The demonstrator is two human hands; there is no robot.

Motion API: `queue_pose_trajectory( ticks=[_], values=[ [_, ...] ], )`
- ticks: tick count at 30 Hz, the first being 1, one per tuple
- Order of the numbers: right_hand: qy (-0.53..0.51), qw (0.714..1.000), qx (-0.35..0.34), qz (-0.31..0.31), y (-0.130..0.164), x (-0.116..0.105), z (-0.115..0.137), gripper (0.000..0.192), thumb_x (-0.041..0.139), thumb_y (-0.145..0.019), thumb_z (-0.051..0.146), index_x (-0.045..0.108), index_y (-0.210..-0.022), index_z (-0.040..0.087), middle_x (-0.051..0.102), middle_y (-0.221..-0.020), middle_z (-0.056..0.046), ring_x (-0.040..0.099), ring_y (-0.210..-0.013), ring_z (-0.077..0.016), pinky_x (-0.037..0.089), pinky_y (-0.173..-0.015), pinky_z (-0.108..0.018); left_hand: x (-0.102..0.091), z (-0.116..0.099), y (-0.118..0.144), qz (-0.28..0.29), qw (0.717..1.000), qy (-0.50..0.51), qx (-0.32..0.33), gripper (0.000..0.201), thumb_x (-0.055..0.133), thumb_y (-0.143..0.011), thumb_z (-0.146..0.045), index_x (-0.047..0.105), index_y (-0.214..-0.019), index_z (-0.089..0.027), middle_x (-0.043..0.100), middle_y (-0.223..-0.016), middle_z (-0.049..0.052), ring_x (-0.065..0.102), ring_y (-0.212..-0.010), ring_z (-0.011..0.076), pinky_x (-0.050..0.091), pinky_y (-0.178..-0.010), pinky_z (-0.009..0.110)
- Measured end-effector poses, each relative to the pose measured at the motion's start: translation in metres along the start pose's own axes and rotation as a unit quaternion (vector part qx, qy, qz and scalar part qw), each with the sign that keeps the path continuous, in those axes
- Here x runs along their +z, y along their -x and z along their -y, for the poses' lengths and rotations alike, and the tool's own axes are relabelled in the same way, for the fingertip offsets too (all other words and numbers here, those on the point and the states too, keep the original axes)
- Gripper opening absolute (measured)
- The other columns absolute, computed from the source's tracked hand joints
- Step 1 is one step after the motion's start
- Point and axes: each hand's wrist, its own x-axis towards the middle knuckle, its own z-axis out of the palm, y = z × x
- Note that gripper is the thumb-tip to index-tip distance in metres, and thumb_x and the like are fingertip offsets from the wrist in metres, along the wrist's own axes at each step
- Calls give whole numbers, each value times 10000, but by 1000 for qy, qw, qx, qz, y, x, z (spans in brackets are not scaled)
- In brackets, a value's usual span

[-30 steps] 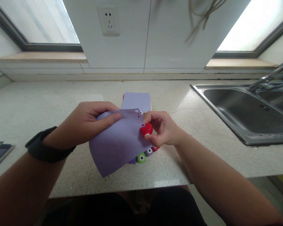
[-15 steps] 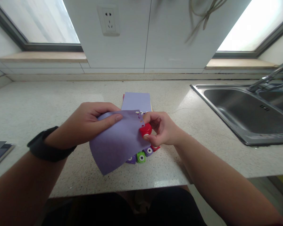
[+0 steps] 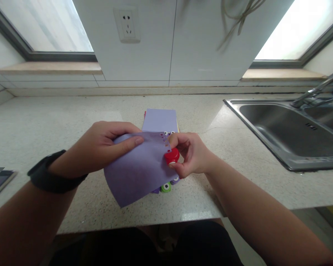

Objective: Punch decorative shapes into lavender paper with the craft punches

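Right hand [image 3: 189,155]: fingers pinched shut on a small red punch [image 3: 172,156] at the centre of the frame, its slot over the right edge of a purple sheet [image 3: 140,168]. Left hand [image 3: 100,147]: thumb and fingers clamped on the sheet's upper left part, holding it above the counter [image 3: 44,122]; black watch [image 3: 48,176] on the wrist. Cut shapes show along the sheet's top right edge. Beneath: a green punch [image 3: 166,187], another punch partly hidden, a paper stack [image 3: 160,119] just behind. Sink [image 3: 288,129] at right, socket [image 3: 127,25] upper left. Risk: the unsupported sheet may buckle or slip in the slot, so a cut could land crooked or overlap a hole.
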Motion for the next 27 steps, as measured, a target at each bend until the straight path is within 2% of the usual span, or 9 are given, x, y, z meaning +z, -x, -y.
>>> queue_pose_trajectory(
  ticks=[8, 15, 21, 27],
  values=[
    [9, 1000, -3, -9, 0, 2, 0, 290, 832, -622, 142, 580, -761, 177, 556, -669, 58, 465, -581, -64, 363, -529, -203, -1, -3, 0, 0, 1000, -19, 9, 234, 637, -929, -386, 808, -928, -226, 775, -828, -3, 686, -724, 166, 536, -719, 250],
    [-11, 999, 26, 16, 0, 1, 1, 257, 804, -638, 101, 627, -814, 162, 581, -679, 52, 500, -575, -61, 410, -530, -185, -3, -5, 1, 9, 999, -33, 13, 238, 630, -930, -390, 809, -936, -233, 774, -823, -5, 684, -717, 163, 541, -718, 246],
    [-19, 998, 56, 11, -2, 2, 1, 243, 796, -670, 120, 671, -877, 149, 645, -731, 20, 583, -639, -78, 493, -609, -194, -3, -6, 0, -2, 999, -48, -2, 266, 620, -929, -417, 813, -929, -234, 772, -813, 0, 683, -715, 167, 555, -734, 254],
    [-14, 998, 56, 1, -1, 4, 3, 275, 849, -612, 122, 616, -753, 167, 575, -607, 66, 490, -516, -51, 424, -491, -175, -3, -5, -1, 8, 1000, -29, -5, 270, 640, -918, -436, 822, -964, -242, 791, -870, 20, 708, -776, 195, 570, -755, 270]
  ],
)
